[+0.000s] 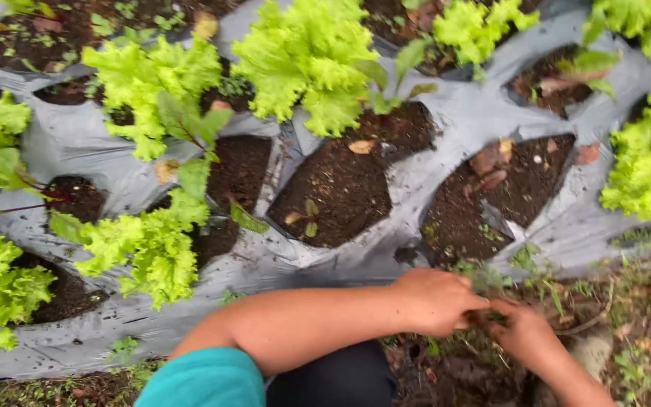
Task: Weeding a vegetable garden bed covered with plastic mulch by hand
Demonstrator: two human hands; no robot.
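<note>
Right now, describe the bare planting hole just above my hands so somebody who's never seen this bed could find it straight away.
Start with the grey plastic sheet covering the bed, cut with soil-filled holes. Just above the left hand and right hand lies the planting hole. Unlike neighbours holding frilly green lettuce, it shows only dark soil with reddish dead leaves.

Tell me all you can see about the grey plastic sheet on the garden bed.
The grey plastic sheet looks thin, glossy and wrinkled, and is speckled with soil. It lies over the bed, with large openings cut in it that show dark soil. Green lettuce plants grow through some openings; others hold only soil and dry leaves. Its near edge meets weedy ground beside both hands.
</note>
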